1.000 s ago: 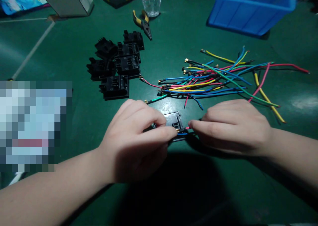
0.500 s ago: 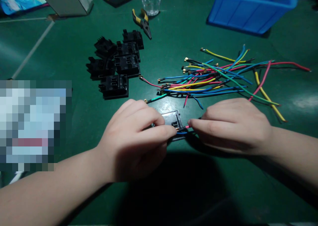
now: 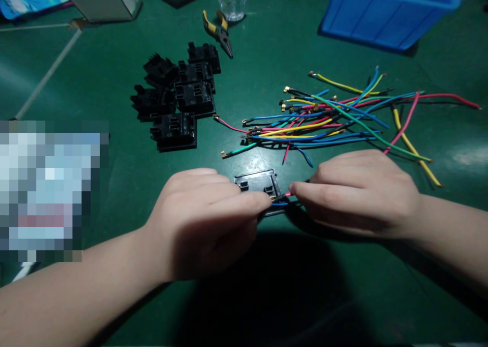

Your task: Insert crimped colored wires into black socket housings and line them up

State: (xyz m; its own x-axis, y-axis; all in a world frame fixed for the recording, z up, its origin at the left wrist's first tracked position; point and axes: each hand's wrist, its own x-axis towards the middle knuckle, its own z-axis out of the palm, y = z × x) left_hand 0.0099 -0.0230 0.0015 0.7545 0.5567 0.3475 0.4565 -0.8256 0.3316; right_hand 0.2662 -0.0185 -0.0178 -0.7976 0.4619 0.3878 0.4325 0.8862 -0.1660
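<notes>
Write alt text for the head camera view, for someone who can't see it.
Two bare hands work at a green table: the left hand pinches a black connector housing while the right hand holds a pink wire at its edge. Behind lie a loose bundle of coloured wires, a cluster of black housings, pliers and a blue bin.
</notes>
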